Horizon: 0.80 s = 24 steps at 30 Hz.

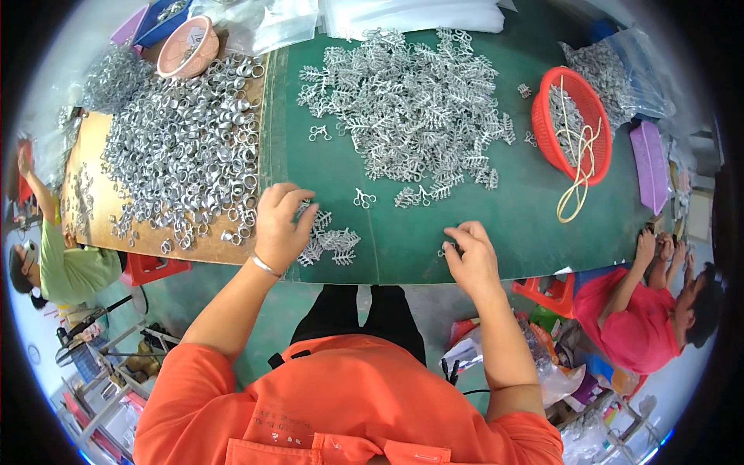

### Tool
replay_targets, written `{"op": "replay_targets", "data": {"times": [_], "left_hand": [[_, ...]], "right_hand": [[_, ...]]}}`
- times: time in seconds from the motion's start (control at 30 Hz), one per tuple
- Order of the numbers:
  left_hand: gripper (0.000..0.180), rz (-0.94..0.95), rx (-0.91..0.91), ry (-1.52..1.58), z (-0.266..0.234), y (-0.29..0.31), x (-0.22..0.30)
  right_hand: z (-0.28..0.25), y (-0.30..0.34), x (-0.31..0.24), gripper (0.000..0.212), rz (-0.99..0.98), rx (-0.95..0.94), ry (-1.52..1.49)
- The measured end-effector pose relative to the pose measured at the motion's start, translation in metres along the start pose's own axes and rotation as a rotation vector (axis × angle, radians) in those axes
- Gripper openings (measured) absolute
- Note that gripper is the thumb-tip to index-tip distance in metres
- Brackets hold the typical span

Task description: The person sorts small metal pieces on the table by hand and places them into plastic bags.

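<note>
My left hand (pixel 280 226) is at the near edge of the green mat, thumb and fingers apart, with nothing visible in it. Beside its thumb lies a small cluster of silver branch-shaped metal pieces (pixel 335 242). My right hand (pixel 474 260) is closed in a pinch near the mat's front edge. A small grey metal piece (pixel 441 250) shows at its thumb tip; its shape is too small to make out. Between the hands and a large heap of silver branch-shaped pieces (pixel 411 108) lies a single three-looped piece (pixel 364 198).
Silver rings (pixel 190 147) are heaped on the brown board at left, with a pink basket (pixel 188 48) behind. At right stand a red basket (pixel 545 116) with metal pieces and cord, and a purple tray (pixel 649 167). Other people sit at both sides.
</note>
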<state>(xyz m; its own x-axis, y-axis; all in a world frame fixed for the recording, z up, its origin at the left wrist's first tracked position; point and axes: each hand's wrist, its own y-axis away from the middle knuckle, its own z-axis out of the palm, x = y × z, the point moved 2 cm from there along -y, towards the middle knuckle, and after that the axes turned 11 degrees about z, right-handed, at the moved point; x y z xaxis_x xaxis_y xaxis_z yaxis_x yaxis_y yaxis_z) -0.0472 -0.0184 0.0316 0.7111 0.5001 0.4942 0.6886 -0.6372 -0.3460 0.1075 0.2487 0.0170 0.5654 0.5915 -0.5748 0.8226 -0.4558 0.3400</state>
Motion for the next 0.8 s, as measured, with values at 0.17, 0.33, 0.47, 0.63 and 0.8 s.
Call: {"op": "replay_targets", "data": {"times": [0.17, 0.33, 0.47, 0.63, 0.8], "left_hand": [[0.027, 0.008, -0.19, -0.102, 0.044, -0.033, 0.033], [0.015, -0.175, -0.107, 0.133, 0.057, -0.037, 0.034], [0.014, -0.206, -0.117, 0.375, 0.059, -0.025, 0.063], [0.015, -0.016, -0.258, 0.359, 0.093, -0.007, 0.098], [0.027, -0.131, -0.153, 0.29, 0.095, -0.027, 0.102]], "right_hand": [[0.019, -0.036, -0.037, 0.014, -0.374, 0.24, -0.188], [0.026, -0.056, -0.027, 0.014, -0.303, 0.151, -0.39], [0.011, -0.054, -0.003, 0.012, -0.198, 0.117, -0.363], [-0.007, -0.055, 0.011, 0.021, -0.03, -0.099, -0.59], [-0.018, -0.06, 0.032, 0.013, 0.143, -0.198, -0.564]]}}
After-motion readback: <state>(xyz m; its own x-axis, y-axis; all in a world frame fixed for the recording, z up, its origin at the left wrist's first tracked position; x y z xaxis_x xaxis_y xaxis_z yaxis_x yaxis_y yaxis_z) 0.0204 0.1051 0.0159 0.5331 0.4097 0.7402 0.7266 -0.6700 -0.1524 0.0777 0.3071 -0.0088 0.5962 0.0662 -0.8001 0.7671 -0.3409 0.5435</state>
